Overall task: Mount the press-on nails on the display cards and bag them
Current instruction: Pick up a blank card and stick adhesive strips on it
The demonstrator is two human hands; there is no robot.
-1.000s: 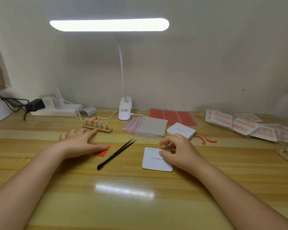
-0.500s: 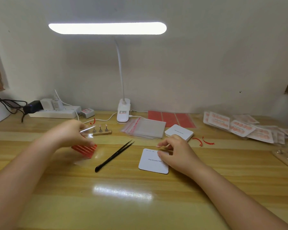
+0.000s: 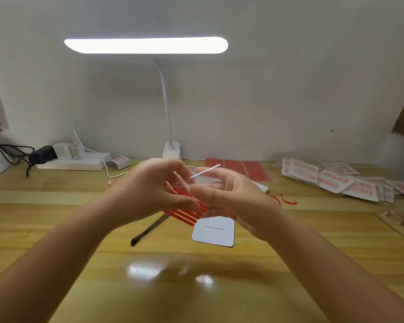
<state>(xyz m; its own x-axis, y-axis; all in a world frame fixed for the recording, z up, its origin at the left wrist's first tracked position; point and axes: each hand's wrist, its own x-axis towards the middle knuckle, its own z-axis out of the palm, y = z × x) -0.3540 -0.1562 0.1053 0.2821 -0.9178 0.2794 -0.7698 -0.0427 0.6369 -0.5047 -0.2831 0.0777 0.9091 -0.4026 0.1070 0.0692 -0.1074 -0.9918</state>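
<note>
- Head view: both hands are up in the air above the tabletop [image 3: 56, 229], close together in the middle of the picture.
- The left hand [image 3: 149, 194] holds a clear sheet with red strips [image 3: 184, 214] on it. Its thumb and fingers [image 3: 187, 202] pinch the sheet near the top.
- The right hand [image 3: 231, 197] is right beside it, touching the same sheet. Its fingers are curled in at the sheet's right edge. They look like they are picking at one strip, but the blur hides the tips, so I cannot tell for sure.
- The red strips are long and thin. They lie side by side and slant down to the right.
- The sheet hangs just above the white display card [image 3: 214, 234], a little to its left. The card lies flat on the tabletop, nearer the right hand.
- I think the next move is to peel one strip off and bring it down onto the card. The right hand is the nearer one for that.
- The card is white with round corners and small words, "Handmade Nail". No nails are on it yet.
- Black tweezers [image 3: 149, 229] lie on the tabletop left of the card, under the left hand.
- Bagged cards with nails [image 3: 331, 183] lie far to the right.
</note>
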